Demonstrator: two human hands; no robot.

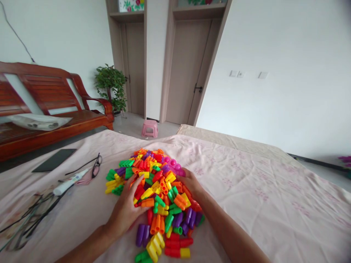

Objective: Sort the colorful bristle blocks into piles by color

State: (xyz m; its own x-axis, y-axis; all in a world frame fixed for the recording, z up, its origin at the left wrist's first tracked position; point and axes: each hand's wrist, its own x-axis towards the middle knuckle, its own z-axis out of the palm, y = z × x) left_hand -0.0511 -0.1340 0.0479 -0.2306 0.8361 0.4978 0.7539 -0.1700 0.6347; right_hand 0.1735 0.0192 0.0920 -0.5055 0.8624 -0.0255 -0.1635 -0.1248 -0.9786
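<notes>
A heap of plastic building blocks point(153, 188), shaped like joined tubes in red, orange, yellow, green and purple, lies on the pink bedspread point(233, 197). My left hand point(130, 204) rests against the heap's left side, fingers and thumb spread around some blocks, none clearly gripped. Along the right side, my right hand point(190, 182) touches the heap beside a bright pink piece with round knobs point(174, 165). Its thumb and fingers look apart, though the fingertips are partly hidden among the pieces. Loose yellow blocks point(155, 246) and red blocks point(175, 245) lie near the front.
To the left lie a dark tablet point(55, 160), eyeglasses point(95, 166), a white tube point(70, 182) and clear plastic packaging with dark cords point(33, 215). Beyond the bedspread stand a pink stool point(149, 128), a wooden bench point(52, 93) and a potted plant point(111, 86).
</notes>
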